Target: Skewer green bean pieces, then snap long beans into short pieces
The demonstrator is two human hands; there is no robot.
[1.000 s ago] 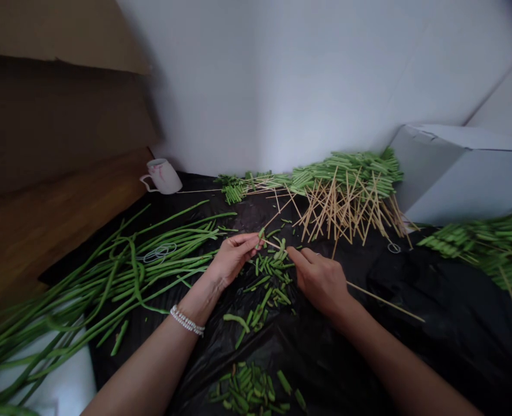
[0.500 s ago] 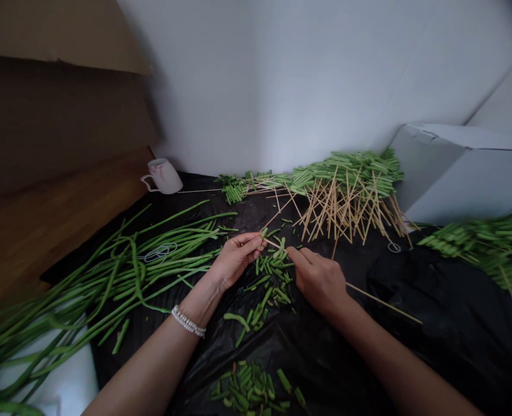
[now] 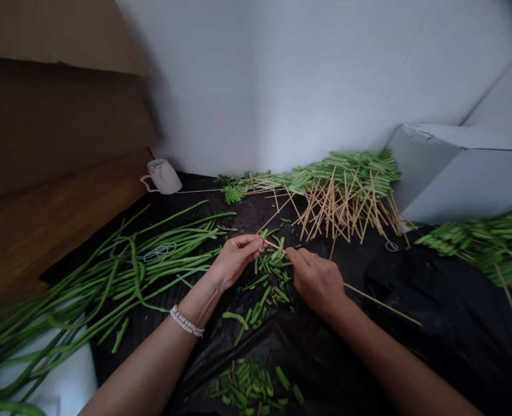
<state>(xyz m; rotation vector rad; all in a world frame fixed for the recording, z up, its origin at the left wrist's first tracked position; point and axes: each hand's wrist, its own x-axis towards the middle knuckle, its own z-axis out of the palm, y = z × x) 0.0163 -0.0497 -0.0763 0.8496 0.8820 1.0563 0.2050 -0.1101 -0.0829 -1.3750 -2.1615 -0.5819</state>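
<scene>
My left hand (image 3: 238, 257) pinches a short piece of green long bean (image 3: 263, 233) between thumb and fingertips. A thin wooden skewer (image 3: 383, 303) is gripped in my right hand (image 3: 318, 280), its front end meeting the bean piece and its rear end sticking out past my right wrist. How deep the tip sits in the bean is too small to tell. Below and between the hands lie loose cut bean pieces (image 3: 264, 297). Whole long beans (image 3: 121, 260) spread out left of my left hand.
Black plastic sheeting (image 3: 325, 370) covers the surface. Skewered beans (image 3: 351, 170) are piled against the wall, with more skewered beans (image 3: 485, 240) at the right. A white mug (image 3: 164, 176), a white box (image 3: 463, 167), a cardboard box (image 3: 65, 115) and a trimmings heap (image 3: 247, 384) stand around.
Both hands keep nearly the same pose, left on the bean piece and right on the skewer. The whole view has shifted very slightly.
</scene>
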